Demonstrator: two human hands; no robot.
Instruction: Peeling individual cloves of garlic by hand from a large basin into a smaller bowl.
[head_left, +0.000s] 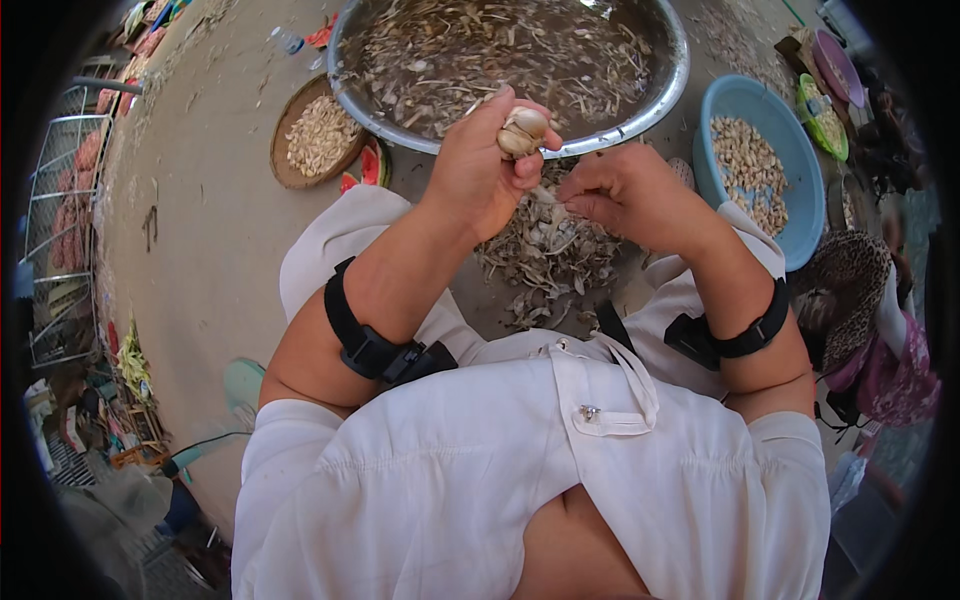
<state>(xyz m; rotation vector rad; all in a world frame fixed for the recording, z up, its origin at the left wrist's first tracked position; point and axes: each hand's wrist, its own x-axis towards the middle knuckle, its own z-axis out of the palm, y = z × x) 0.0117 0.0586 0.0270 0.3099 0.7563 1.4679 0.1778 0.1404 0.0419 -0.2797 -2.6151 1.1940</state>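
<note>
My left hand (487, 161) is closed around a partly split garlic bulb (523, 131), its pale cloves showing between the thumb and fingers. To its right, my right hand (637, 193) has thumb and fingertips pinched at a wisp of pale garlic skin (545, 196). Beneath both hands a heap of dry garlic peelings (551, 259) lies on the ground between my knees. Just beyond them stands a large metal basin (634, 135), holding brownish water with floating skins and stalks.
A round brown basket (283, 154) of cloves stands left of the basin, near watermelon pieces (373, 163). At right is a blue plastic tub (806, 187) with garlic cloves. A person in a leopard-print garment (844, 289) sits close on my right. A wire rack (64, 195) holds reddish net bags.
</note>
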